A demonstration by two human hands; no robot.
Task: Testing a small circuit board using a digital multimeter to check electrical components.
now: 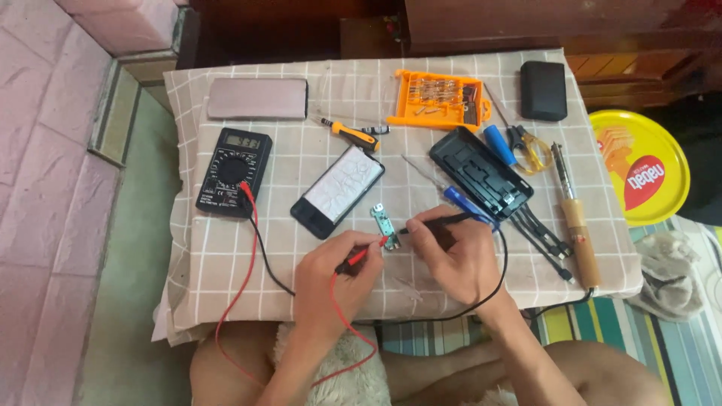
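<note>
The left hand (331, 274) pinches the red probe (361, 254), the right hand (455, 252) pinches the black probe (440, 221); both tips meet the small circuit board (385, 225) lying on the bench (226, 256); the meter (233, 171) faces up, readable; a cracked phone (338, 191) lies just beside the board.

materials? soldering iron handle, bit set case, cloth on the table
Soldering iron handle: looks like wood, tan and matte, with a faint grain.
Bit set case: orange plastic, moulded and slightly glossy, by its uniform colour and ribbed slots.
Tablecloth: woven fabric, beige with a white grid; it creases and drapes over the edge.
</note>
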